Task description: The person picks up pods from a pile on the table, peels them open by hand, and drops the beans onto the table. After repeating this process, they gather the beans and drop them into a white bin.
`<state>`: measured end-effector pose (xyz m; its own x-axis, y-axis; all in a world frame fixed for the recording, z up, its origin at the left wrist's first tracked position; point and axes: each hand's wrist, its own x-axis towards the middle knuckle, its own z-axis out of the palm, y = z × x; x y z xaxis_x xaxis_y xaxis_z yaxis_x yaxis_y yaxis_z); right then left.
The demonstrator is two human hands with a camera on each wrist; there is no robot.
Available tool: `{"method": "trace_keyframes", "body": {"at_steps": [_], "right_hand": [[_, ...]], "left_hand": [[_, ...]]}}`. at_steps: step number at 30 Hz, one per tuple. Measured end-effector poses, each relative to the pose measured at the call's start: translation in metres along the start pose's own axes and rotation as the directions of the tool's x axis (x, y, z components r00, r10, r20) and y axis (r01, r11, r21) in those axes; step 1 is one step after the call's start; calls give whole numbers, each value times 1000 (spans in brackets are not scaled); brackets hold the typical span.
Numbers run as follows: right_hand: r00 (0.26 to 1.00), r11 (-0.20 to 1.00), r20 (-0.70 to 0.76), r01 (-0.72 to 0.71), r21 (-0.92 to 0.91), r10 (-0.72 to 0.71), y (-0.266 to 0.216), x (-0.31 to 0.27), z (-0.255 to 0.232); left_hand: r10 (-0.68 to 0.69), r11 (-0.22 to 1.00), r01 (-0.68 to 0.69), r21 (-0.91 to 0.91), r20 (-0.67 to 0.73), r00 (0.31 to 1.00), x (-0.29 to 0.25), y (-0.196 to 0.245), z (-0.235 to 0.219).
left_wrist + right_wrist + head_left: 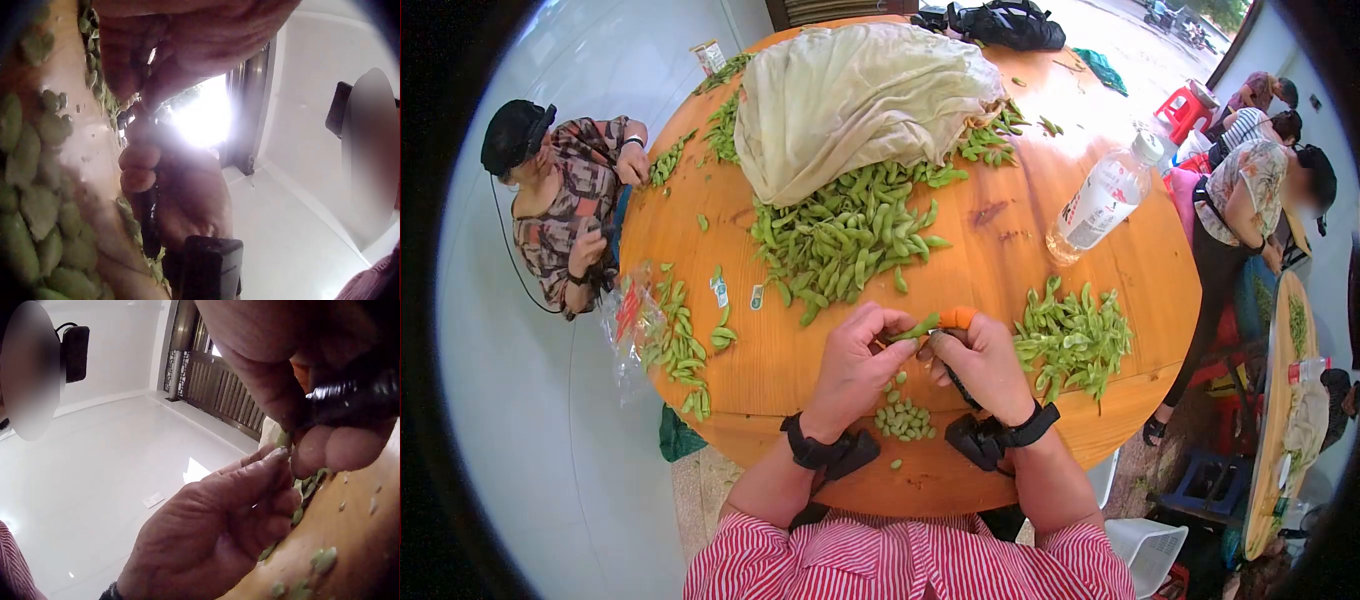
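Note:
Over the near part of the table, my left hand [862,365] pinches a green soybean pod [915,329] between thumb and fingers. My right hand [988,368], with an orange cover [958,317] on one finger, meets the pod's right end. Its curled fingers grip a slim black tool [962,388], whose shiny dark body [353,397] shows in the right wrist view; I cannot tell its kind. Between my wrists lies a small heap of shelled beans [905,420]. Opened-looking pods [1072,342] are piled right of my right hand.
A large heap of pods [840,240] lies ahead, partly under a pale cloth [870,100]. A plastic bottle [1097,205] stands at the right. More pods [675,335] and a clear bag [630,320] lie at the left edge, near a seated person [565,210].

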<state>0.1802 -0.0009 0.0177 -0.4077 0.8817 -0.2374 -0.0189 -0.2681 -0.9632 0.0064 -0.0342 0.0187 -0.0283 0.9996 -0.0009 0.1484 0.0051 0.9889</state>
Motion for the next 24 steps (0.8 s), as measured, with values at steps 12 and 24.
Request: {"method": "trace_keyframes", "body": {"at_steps": [12,24], "right_hand": [[999,996,-24,28,-83,-30,4,1,1],[971,918,-124,148,-368,-206,11,3,3]], "left_hand": [[5,999,-4,32,-36,999,0,-3,2],[164,966,-164,202,21,986,-1,3,6]]}}
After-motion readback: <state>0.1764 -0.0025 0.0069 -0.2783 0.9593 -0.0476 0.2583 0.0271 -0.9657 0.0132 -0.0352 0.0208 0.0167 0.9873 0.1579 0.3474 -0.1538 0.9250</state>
